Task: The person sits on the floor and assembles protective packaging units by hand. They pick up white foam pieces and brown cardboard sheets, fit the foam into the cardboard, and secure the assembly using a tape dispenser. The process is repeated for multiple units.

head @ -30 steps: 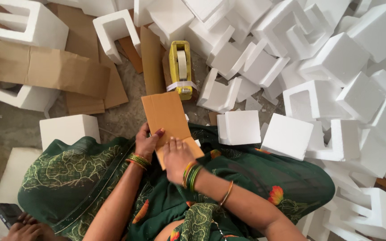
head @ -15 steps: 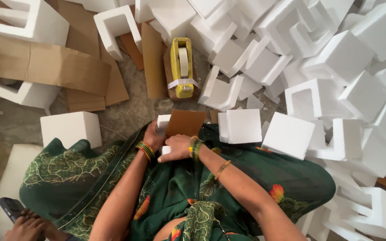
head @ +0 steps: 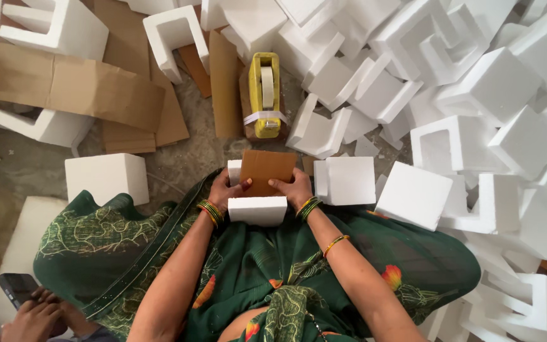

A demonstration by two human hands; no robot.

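Brown cardboard, a small flat piece (head: 267, 172), lies pressed into a white foam block (head: 257, 209) that rests on the person's lap at the centre of the view, over a green patterned cloth (head: 248, 266). The foam block is a U-shaped holder, and the cardboard piece sits in its hollow, with one foam wall showing at 9 o'clock of the piece and the thick front wall at 6 o'clock of it. The left hand (head: 228, 189) curls around the block's left side, its thumb bent onto the cardboard. The right hand (head: 294, 188) grips the right side, its fingers lying across the cardboard's lower edge. Both wrists carry green and gold bangles. At 12 o'clock of the hands, a yellow tape dispenser (head: 264, 95) lies on the floor with a roll of pale tape in its frame. At 3 o'clock a loose foam cube (head: 345, 180) sits just beside the right hand, and beyond it, from 1 to 4 o'clock, a heap of foam pieces (head: 476, 101) piles up. At 10 o'clock folded cardboard sheets (head: 71, 88) lie flat. At 8 o'clock, in the corner, another person's hand (head: 33, 316) holds a dark phone (head: 15, 288).
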